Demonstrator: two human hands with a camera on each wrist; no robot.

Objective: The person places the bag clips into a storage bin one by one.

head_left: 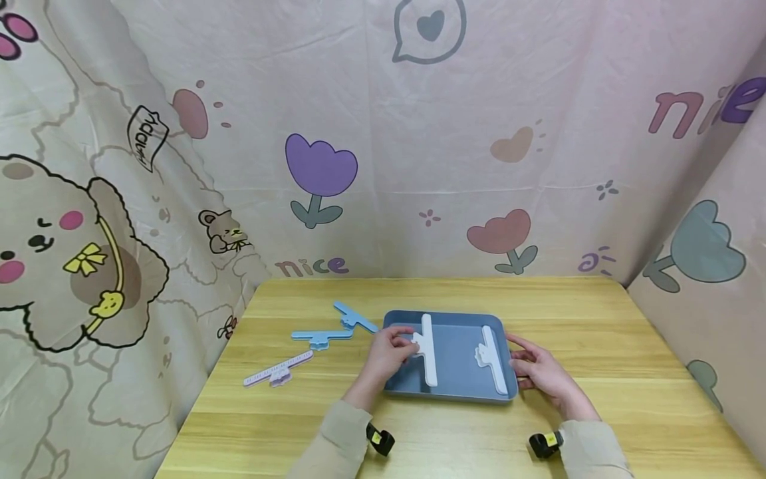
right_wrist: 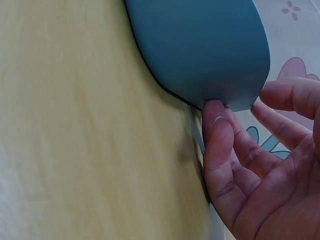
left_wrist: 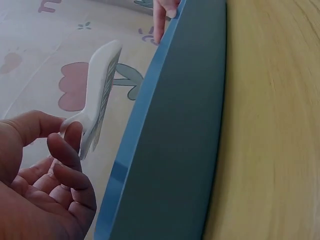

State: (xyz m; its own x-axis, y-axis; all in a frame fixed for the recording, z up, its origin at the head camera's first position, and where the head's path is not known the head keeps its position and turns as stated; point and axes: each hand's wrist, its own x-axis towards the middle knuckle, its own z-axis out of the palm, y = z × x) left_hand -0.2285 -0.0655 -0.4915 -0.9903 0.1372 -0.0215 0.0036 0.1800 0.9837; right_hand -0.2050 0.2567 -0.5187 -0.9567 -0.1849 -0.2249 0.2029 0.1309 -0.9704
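Observation:
My left hand (head_left: 387, 352) pinches a white clip (head_left: 429, 362) by its handle between thumb and fingers; its long bar points away from me above the tray's left part. In the left wrist view, the same clip (left_wrist: 100, 80) stands above the rim. A second white clip (head_left: 493, 362) lies inside the blue-grey tray (head_left: 457, 359) near the right wall. At that wall, my right hand (head_left: 544, 376) holds the tray's side, its thumb at the rim. The right wrist view shows curled fingertips (right_wrist: 215, 112) against the lower edge of the tray's outer wall.
Left of the tray, two light blue clips (head_left: 326, 335) lie close together on the wooden table (head_left: 574, 313). A white and purple clip (head_left: 287, 366) rests nearer to me. Printed curtains (head_left: 395, 199) hang behind and at both sides.

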